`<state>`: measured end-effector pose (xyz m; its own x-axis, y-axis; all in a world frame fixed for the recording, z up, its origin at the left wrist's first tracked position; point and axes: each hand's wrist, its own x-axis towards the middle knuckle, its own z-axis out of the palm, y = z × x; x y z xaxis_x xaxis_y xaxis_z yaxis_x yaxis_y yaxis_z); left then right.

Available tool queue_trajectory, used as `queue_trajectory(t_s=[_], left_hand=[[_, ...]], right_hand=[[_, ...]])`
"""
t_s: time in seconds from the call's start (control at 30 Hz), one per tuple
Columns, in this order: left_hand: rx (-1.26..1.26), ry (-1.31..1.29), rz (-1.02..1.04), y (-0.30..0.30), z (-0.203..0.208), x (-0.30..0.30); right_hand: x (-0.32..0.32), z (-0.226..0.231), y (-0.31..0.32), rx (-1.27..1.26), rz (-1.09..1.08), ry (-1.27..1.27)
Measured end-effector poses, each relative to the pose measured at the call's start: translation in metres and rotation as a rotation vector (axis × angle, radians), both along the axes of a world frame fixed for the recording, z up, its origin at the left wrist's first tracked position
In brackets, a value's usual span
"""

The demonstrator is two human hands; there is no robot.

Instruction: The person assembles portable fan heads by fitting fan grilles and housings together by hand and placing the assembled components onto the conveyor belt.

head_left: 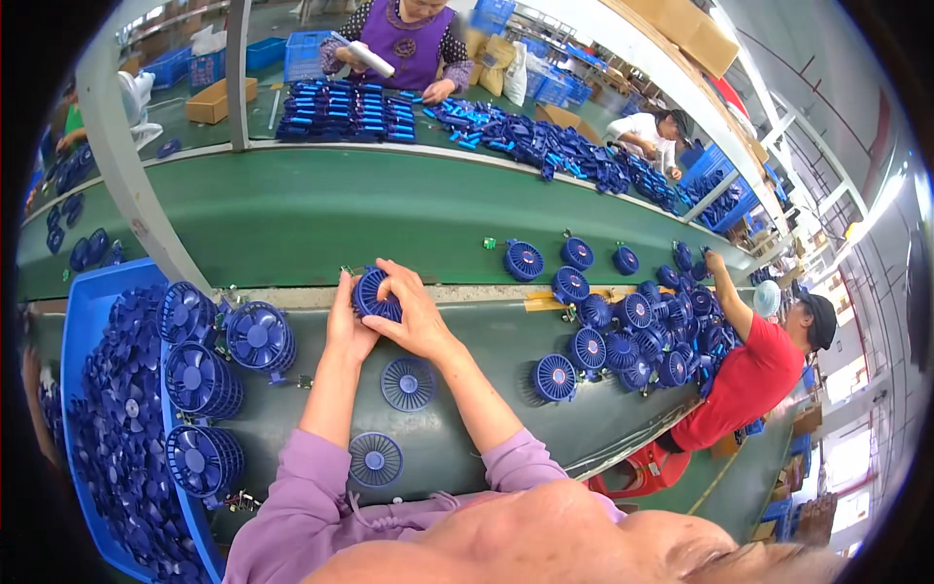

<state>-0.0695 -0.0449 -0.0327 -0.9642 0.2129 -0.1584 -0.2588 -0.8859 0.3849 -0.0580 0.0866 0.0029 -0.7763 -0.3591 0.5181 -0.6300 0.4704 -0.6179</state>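
Note:
Both of my hands grip one round dark-blue fan head (377, 295) over the near edge of the green belt. My left hand (347, 319) cups its left side and underside, fingers closed against it. From the right, my right hand (416, 316) wraps it with thumb and fingers. Its slatted grille shows between the hands; the rest is hidden. Below the hands, a loose round grille (408, 384) lies on the dark green worktop (486, 389). Nearer to me lies a second grille (376, 459). Stacked fan housings with blades (259, 336) stand left of my left hand.
At left, a blue bin (76, 409) holds many fan blades. Assembled fan heads (637, 311) are piled at right, beside a co-worker in a red shirt (744, 384). Beyond the green conveyor belt (321, 209), a person in a purple vest (404, 49) handles blue parts. A pale post (146, 185) rises at left.

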Motion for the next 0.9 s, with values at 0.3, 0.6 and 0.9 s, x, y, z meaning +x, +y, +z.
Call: queue_trajectory(t_s=[0.3,0.6,0.9], left_hand=[[-0.495,0.249,0.505,0.020,-0.003,0.008],[-0.902,0.477,0.724,0.021,0.000,0.023],[-1.089,0.414,0.550,-0.001,-0.039,-0.021]], right_hand=[[-0.007,-0.020,-0.022,-0.256,0.047,-0.069],[0.005,-0.021,-0.033,-0.544,0.122,-0.232],[-0.037,-0.038,0.073,0.183,-0.536,0.194]])
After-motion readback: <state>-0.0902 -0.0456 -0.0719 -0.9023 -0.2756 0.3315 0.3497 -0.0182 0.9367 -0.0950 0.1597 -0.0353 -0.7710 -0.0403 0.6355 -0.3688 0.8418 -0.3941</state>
